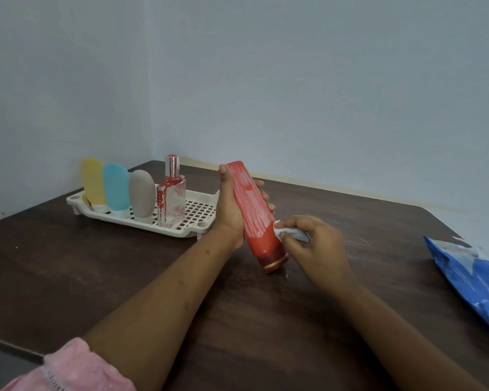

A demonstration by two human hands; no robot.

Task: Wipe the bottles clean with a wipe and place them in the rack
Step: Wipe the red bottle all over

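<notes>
My left hand (227, 210) grips a long red bottle (251, 210) streaked with white residue, tilted with its cap end down near the table. My right hand (312, 244) pinches a crumpled white wipe (290, 232) against the bottle's lower right side. Behind and to the left stands a cream rack (198, 213). It holds a yellow bottle (93, 182), a blue bottle (115, 187), a grey bottle (141, 193) and a clear glass bottle (171, 198) with red marks and a silver cap.
A blue wipe packet (472, 277) lies at the table's right edge. The dark wooden table (237, 320) sits in a corner of pale walls. The right part of the rack holds nothing. White smears mark the table near my right hand.
</notes>
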